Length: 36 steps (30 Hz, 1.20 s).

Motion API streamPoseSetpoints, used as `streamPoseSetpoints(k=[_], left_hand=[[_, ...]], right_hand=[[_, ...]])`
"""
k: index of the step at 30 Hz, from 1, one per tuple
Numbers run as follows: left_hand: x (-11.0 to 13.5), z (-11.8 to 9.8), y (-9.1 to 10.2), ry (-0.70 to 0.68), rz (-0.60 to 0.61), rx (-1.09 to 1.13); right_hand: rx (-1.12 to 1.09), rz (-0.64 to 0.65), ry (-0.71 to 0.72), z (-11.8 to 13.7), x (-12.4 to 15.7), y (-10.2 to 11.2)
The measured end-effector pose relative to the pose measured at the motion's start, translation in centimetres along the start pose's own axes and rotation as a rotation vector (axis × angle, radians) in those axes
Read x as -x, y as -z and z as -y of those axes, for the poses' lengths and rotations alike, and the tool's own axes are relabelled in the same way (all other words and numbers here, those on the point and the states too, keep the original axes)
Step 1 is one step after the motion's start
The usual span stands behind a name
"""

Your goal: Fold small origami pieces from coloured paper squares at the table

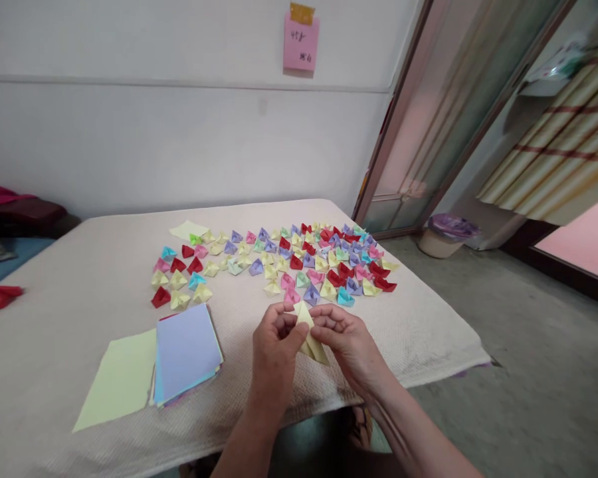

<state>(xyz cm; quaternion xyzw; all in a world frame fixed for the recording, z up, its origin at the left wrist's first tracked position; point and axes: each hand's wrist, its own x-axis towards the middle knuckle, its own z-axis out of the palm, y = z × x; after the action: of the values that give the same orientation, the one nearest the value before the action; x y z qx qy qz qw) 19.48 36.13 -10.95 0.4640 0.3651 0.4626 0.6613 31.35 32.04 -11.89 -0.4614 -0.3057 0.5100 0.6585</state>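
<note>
My left hand [275,344] and my right hand [346,340] meet over the near edge of the table [60,292]. Together they pinch a partly folded yellow paper [309,335], its point sticking up between my fingers. Beyond my hands lie several small folded paper shapes [289,262] in red, yellow, purple, pink, blue and green, spread in a wide arc. To the left of my left hand sits a stack of coloured paper squares [185,352] with a purple sheet on top. A loose yellow sheet [120,380] lies beside the stack.
A cream textured cloth covers the table. A single yellow sheet [188,230] lies at the far left of the arc. A red folded paper [2,295] rests at the left edge. A bin [447,234] stands on the floor by the glass door; a pink note [301,42] hangs on the wall.
</note>
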Motion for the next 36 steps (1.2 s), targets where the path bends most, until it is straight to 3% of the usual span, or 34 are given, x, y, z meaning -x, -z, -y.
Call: streamPoseSetpoints(k=[9,17,28,36], left_hand=[[0.33,-0.21,-0.16,-0.072,-0.019,-0.108],[0.42,-0.19,-0.01,-0.109,-0.012,-0.06],[0.79,-0.64,-0.13,-0.149,-0.065,-0.078],[0.11,-0.25,0.31,-0.005,0.043,0.137]], right_hand=[[-0.083,-0.013,-0.012,0.06,0.07,-0.36],[-0.215,0.114,-0.154,0.06,-0.01,-0.06],[-0.274,0.164,-0.165,-0.1,0.1,-0.46],[-0.232,0.118,-0.134,-0.34,0.07,-0.39]])
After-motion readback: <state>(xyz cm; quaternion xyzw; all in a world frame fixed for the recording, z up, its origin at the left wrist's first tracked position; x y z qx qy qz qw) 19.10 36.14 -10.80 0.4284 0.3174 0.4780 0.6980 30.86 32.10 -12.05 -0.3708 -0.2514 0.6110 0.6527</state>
